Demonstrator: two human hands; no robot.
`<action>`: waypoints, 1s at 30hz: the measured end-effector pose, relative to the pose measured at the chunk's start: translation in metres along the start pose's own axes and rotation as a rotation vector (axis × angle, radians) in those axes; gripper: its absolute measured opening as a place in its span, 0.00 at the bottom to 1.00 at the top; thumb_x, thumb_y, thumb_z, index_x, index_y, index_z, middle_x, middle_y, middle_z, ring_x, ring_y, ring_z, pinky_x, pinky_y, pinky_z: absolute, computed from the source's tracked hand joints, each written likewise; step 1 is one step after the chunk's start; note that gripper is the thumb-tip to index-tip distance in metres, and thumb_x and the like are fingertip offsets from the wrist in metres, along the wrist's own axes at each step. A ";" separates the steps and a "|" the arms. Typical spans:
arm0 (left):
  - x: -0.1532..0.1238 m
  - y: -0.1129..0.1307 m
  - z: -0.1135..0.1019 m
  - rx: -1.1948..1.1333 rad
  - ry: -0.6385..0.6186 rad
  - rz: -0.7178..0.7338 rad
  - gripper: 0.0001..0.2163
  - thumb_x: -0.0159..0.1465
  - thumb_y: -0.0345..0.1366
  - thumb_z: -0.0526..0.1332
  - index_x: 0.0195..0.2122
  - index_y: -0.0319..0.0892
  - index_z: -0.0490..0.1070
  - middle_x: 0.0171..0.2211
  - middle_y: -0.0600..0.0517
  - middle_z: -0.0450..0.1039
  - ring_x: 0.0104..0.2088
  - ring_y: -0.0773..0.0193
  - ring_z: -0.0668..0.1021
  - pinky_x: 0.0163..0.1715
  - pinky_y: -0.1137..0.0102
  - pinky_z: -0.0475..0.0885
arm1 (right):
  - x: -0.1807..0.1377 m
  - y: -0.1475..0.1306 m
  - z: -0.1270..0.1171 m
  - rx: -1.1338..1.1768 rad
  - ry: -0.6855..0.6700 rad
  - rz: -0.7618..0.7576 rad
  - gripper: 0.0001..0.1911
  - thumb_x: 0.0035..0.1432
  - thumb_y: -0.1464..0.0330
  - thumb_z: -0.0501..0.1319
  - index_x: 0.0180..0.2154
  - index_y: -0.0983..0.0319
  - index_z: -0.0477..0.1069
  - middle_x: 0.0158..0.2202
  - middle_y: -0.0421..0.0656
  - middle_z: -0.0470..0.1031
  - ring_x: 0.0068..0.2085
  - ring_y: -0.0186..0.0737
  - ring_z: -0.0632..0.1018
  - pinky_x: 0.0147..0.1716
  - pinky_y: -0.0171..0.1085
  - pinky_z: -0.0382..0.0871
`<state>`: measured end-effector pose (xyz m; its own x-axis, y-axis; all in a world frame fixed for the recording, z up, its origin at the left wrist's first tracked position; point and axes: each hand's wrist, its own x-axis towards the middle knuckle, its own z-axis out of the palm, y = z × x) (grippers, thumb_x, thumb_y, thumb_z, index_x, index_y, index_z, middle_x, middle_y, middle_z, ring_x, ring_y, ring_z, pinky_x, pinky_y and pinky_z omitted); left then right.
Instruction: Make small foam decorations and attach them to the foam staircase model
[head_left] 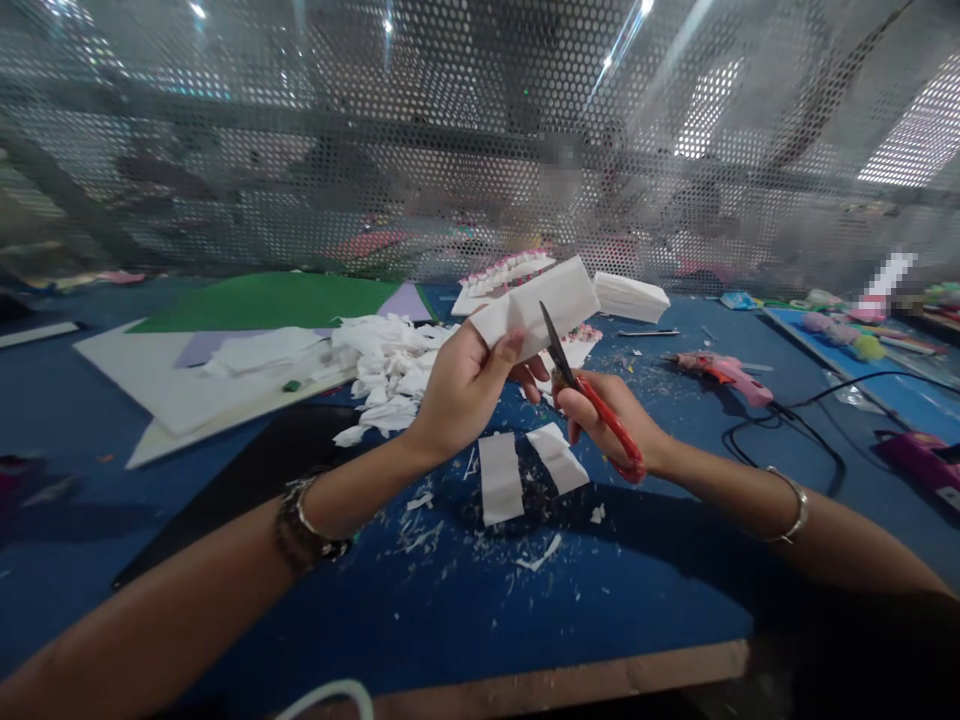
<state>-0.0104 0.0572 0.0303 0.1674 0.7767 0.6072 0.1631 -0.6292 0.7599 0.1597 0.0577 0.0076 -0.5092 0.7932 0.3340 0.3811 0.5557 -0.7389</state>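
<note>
My left hand [465,385] is closed round a folded white foam strip [544,300], held up above the blue table [675,590]. My right hand [604,415] grips red-handled scissors [592,400], whose dark blades point up and touch the strip's lower edge. Two cut white rectangles [501,478] lie on the table just below my hands, among small white scraps.
A heap of white offcuts [390,370] lies to the left, beside white, green and purple sheets [270,300]. A pink glue gun [724,372] with a black cord sits to the right. A perforated metal screen [480,140] closes off the back, with people behind it.
</note>
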 end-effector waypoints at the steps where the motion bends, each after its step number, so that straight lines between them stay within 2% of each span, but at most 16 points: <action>1: 0.000 0.000 0.000 0.007 -0.004 -0.006 0.11 0.65 0.37 0.51 0.38 0.37 0.68 0.23 0.52 0.74 0.18 0.70 0.74 0.18 0.77 0.70 | 0.000 0.000 0.000 -0.013 0.003 0.008 0.27 0.56 0.46 0.46 0.24 0.63 0.60 0.19 0.37 0.61 0.22 0.29 0.64 0.23 0.31 0.55; 11: 0.002 -0.002 -0.002 -0.020 -0.008 -0.060 0.09 0.65 0.37 0.51 0.35 0.38 0.65 0.24 0.52 0.75 0.18 0.71 0.75 0.19 0.79 0.70 | 0.002 -0.005 -0.006 -0.084 0.012 0.048 0.27 0.58 0.50 0.46 0.17 0.63 0.56 0.15 0.36 0.56 0.19 0.26 0.58 0.20 0.31 0.49; 19: 0.003 -0.003 -0.003 -0.002 -0.016 -0.055 0.10 0.66 0.37 0.50 0.32 0.38 0.65 0.24 0.52 0.74 0.17 0.72 0.75 0.19 0.79 0.70 | 0.003 0.001 -0.005 -0.182 0.075 0.062 0.28 0.56 0.50 0.49 0.15 0.63 0.54 0.13 0.35 0.52 0.18 0.25 0.54 0.18 0.32 0.44; 25: 0.003 -0.003 -0.003 -0.032 -0.024 -0.077 0.09 0.65 0.38 0.51 0.33 0.37 0.65 0.24 0.51 0.74 0.18 0.70 0.75 0.19 0.77 0.71 | 0.003 0.002 -0.006 -0.153 0.003 0.006 0.25 0.56 0.49 0.48 0.19 0.62 0.56 0.17 0.36 0.57 0.20 0.27 0.59 0.20 0.31 0.49; 30: 0.001 -0.003 -0.001 -0.020 -0.065 -0.088 0.09 0.65 0.37 0.51 0.38 0.36 0.65 0.25 0.51 0.74 0.20 0.69 0.75 0.22 0.76 0.72 | 0.003 -0.001 -0.006 -0.116 -0.046 -0.048 0.24 0.55 0.47 0.47 0.24 0.62 0.57 0.20 0.37 0.60 0.23 0.30 0.62 0.23 0.32 0.53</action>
<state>-0.0117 0.0595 0.0292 0.2159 0.8252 0.5220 0.1611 -0.5574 0.8145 0.1623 0.0613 0.0129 -0.5626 0.7545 0.3381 0.4411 0.6198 -0.6490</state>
